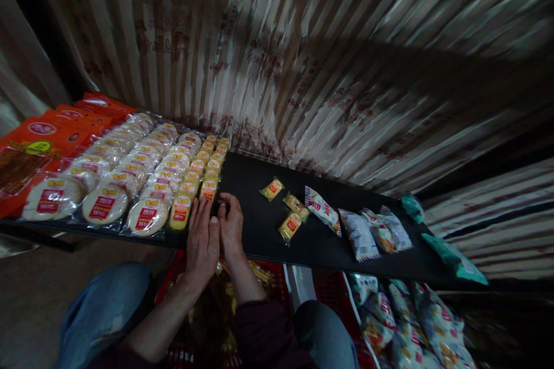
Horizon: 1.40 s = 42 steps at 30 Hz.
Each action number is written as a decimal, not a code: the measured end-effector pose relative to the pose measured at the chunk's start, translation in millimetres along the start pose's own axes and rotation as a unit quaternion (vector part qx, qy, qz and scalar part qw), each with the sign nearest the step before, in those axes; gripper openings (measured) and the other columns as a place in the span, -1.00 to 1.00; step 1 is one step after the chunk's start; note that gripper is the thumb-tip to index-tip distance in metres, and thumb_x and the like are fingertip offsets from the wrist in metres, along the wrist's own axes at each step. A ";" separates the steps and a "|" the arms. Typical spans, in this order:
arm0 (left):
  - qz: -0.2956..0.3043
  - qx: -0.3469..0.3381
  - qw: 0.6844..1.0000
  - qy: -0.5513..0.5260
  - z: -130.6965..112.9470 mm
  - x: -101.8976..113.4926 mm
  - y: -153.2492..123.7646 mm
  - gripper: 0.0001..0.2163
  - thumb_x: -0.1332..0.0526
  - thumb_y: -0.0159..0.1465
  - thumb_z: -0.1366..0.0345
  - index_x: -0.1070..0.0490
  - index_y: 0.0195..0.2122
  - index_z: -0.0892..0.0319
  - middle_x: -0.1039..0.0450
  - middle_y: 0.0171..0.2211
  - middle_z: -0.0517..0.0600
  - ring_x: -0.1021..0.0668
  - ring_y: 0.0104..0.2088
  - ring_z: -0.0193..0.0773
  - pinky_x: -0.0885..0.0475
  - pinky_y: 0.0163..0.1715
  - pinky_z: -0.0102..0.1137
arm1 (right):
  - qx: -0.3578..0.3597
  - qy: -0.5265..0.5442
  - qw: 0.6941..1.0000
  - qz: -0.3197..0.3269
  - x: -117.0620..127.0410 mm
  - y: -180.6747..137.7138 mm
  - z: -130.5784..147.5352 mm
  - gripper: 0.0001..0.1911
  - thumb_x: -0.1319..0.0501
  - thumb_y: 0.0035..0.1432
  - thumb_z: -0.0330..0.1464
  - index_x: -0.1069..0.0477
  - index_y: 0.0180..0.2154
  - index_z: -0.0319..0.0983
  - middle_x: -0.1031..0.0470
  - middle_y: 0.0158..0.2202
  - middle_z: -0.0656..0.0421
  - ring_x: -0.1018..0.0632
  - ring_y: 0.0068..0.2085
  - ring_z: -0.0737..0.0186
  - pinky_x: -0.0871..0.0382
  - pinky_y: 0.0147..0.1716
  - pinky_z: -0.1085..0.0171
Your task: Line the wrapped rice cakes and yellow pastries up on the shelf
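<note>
My left hand (pixel 203 236) lies with fingers stretched out at the near end of a row of small yellow wrapped cakes (pixel 212 168). Its fingertips touch the nearest cake of that row (pixel 208 187). Close against it on the right is my right hand (pixel 232 228), its fingers loosely bent beside the row's end; I see nothing held in it. A second row of yellow cakes (pixel 180 207) runs just left of my left hand. Further left, round white wrapped cakes (pixel 148 214) lie overlapping in several rows on the black shelf (pixel 255 228).
Orange packets (pixel 47 138) lie at the shelf's far left. Loose yellow cakes (pixel 289 226), white snack bags (pixel 358 235) and green packets (pixel 454 256) lie to the right. Below stand red baskets (pixel 285 288) of packets, near my knees. A striped curtain (pixel 277 69) hangs behind.
</note>
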<state>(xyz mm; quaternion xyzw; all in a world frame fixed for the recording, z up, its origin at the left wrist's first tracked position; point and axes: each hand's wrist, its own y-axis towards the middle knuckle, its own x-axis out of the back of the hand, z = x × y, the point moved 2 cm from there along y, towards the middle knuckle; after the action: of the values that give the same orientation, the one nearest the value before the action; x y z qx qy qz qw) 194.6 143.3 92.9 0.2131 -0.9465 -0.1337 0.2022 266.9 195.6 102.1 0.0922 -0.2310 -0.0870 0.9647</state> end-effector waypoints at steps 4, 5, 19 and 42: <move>-0.002 -0.004 1.000 0.000 -1.2 0.5 0.3 -0.56 0.11 0.34 0.19 -0.18 0.19 0.21 -0.18 0.23 0.16 -0.09 0.29 -0.15 -0.05 0.24 -0.04 | -0.015 0.042 0.999 -0.002 -8.5 6.1 -6.6 -0.64 0.00 0.06 -0.52 -0.38 -0.11 -0.23 -0.47 -0.09 0.08 -0.49 -0.08 0.25 -0.34 -0.02 0.25; -0.003 -0.005 1.000 0.000 -1.4 0.6 0.4 -0.56 0.11 0.34 0.18 -0.19 0.19 0.22 -0.18 0.23 0.16 -0.09 0.29 -0.15 -0.05 0.24 -0.05 | -0.019 0.047 0.999 0.003 -10.5 6.8 -7.9 -0.64 0.00 0.06 -0.52 -0.39 -0.11 -0.23 -0.48 -0.09 0.09 -0.48 -0.07 0.24 -0.33 -0.01 0.25; 0.006 -0.010 1.000 0.005 -3.5 0.2 2.8 -0.54 0.13 0.35 0.17 -0.17 0.20 0.26 -0.17 0.23 0.19 -0.12 0.28 -0.15 -0.07 0.23 -0.07 | -0.014 0.068 0.998 0.002 -14.4 8.4 -7.5 -0.65 -0.02 0.05 -0.48 -0.45 -0.15 -0.22 -0.50 -0.14 0.11 -0.50 -0.11 0.26 -0.35 -0.02 0.26; -0.009 -0.055 0.998 0.021 -11.4 3.1 2.1 -0.61 0.09 0.33 0.21 -0.28 0.10 0.24 -0.25 0.17 0.18 -0.17 0.25 -0.14 -0.11 0.21 -0.08 | -0.019 0.046 0.999 0.004 0.6 2.7 -7.7 -0.69 -0.06 0.05 -0.48 -0.47 -0.18 -0.21 -0.53 -0.15 0.11 -0.50 -0.10 0.24 -0.34 0.00 0.21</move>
<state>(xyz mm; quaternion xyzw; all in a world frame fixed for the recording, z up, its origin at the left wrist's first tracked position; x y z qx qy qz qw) 196.3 141.8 104.7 0.2133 -0.9313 -0.1826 0.2321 271.3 199.2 96.2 0.0771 -0.1851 -0.0827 0.9762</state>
